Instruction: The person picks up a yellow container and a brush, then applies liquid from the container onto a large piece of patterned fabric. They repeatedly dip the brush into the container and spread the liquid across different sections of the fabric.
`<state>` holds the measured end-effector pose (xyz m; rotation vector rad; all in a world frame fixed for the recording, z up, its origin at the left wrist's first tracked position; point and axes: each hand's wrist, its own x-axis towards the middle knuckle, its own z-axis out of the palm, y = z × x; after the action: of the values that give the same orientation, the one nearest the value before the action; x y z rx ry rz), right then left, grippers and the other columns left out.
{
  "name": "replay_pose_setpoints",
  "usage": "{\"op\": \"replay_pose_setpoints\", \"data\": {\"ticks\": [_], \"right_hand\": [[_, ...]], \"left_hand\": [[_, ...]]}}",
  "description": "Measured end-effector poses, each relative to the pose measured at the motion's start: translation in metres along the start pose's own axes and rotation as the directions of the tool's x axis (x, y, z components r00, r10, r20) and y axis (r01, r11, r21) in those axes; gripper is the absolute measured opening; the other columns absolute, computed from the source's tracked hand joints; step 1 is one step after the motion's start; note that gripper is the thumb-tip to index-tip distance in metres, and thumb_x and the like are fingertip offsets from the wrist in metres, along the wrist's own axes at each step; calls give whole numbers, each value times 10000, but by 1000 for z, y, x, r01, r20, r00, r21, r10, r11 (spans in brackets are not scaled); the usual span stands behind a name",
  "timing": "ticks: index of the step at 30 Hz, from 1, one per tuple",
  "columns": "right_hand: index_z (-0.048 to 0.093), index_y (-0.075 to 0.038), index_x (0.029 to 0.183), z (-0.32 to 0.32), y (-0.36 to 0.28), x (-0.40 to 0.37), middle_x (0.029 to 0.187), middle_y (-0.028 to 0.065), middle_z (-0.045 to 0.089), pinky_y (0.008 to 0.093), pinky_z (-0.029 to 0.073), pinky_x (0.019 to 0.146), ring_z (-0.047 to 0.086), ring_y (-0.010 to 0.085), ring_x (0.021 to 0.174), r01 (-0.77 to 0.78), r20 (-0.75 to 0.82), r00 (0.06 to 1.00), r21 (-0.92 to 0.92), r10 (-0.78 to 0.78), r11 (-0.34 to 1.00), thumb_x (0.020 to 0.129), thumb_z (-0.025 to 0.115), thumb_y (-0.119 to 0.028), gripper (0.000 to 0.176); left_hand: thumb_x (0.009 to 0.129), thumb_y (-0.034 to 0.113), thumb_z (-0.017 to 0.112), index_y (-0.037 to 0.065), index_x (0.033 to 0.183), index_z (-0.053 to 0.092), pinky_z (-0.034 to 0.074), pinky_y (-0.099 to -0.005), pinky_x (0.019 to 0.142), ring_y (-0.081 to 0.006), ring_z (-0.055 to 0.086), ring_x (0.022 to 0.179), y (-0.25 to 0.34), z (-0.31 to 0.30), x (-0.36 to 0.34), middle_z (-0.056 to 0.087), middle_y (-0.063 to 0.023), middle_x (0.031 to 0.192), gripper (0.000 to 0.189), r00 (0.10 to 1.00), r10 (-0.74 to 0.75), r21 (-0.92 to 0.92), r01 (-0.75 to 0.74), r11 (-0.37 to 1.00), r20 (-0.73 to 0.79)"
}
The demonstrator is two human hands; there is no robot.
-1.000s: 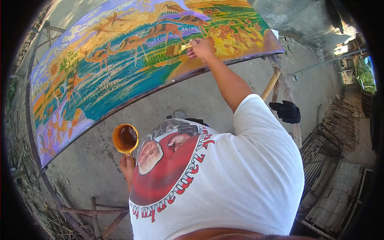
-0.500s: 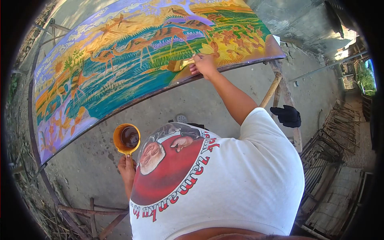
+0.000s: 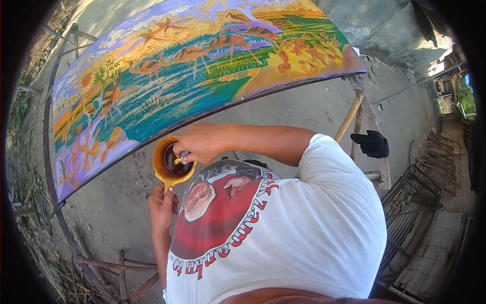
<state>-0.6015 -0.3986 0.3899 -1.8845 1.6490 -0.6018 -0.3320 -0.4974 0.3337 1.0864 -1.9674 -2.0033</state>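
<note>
Brush (image 3: 178, 161): lifted off the painted cloth (image 3: 192, 66) and now dipped in the cup (image 3: 160, 167), mostly hidden; probably being reloaded.
Cup: holds dark liquid (image 3: 170, 153), near the cloth's lower edge.
Right hand (image 3: 198, 144): fingers pinched together on the brush, which lies beneath the fingertips, over the cup's mouth.
Left hand (image 3: 162, 205): clamped on the cup's handle (image 3: 168, 183).
Cloth: stretched beyond both hands.

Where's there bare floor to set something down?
Bare floor shows between the painting and the wooden poles at lower left, and between the black glove and the stacked frames at right. Crowded: the yellow cup, left hand on its handle, right hand at its mouth.
</note>
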Motion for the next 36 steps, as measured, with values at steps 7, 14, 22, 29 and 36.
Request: {"op": "replay_pose_setpoints", "data": {"ticks": [7, 14, 22, 29, 36], "right_hand": [[702, -15, 1037, -15, -3, -19, 861, 140, 723, 381, 559, 646, 707, 233, 710, -130, -76, 980, 460, 185, 879, 914, 662, -195, 222], [634, 16, 1158, -6, 63, -59, 848, 108, 676, 307, 592, 624, 678, 167, 690, 196, -282, 788, 958, 548, 211, 1015, 558, -309, 363], [583, 4, 1095, -93, 179, -134, 875, 151, 678, 386, 601, 688, 671, 221, 716, 617, -540, 288, 736, 791, 278, 1022, 527, -292, 310], [530, 10, 1143, -153, 333, -166, 877, 163, 670, 359, 612, 633, 681, 239, 712, 491, -520, -74, 724, 851, 485, 1047, 487, -235, 267], [543, 29, 1070, -157, 400, -114, 874, 160, 676, 328, 596, 541, 679, 223, 655, 170, -471, -28, 867, 882, 468, 1034, 528, -224, 256]], "left_hand": [[1012, 245, 580, -30, 1090, 573, 363, -213, 425, -54, 457, 468, 19, -8, 16, 562, -20, 671, 285, 996, 37, 21, -39, 999, 86], [1014, 263, 578, -21, 1095, 572, 383, -213, 432, -58, 459, 476, 40, 9, 50, 563, -21, 682, 295, 993, 56, -3, -56, 998, 105], [1017, 289, 570, -11, 1070, 575, 390, -212, 438, -64, 468, 490, 45, 12, 63, 565, -29, 688, 305, 998, 47, -56, -45, 997, 42], [1015, 329, 560, 13, 1066, 578, 380, -206, 437, -62, 469, 491, 48, -2, 45, 550, -22, 671, 320, 987, 68, -61, -77, 995, -144], [1015, 354, 552, 32, 1061, 573, 369, -206, 409, -61, 452, 454, 21, -17, 15, 533, -15, 641, 326, 950, 15, -86, -44, 995, -312]]}}
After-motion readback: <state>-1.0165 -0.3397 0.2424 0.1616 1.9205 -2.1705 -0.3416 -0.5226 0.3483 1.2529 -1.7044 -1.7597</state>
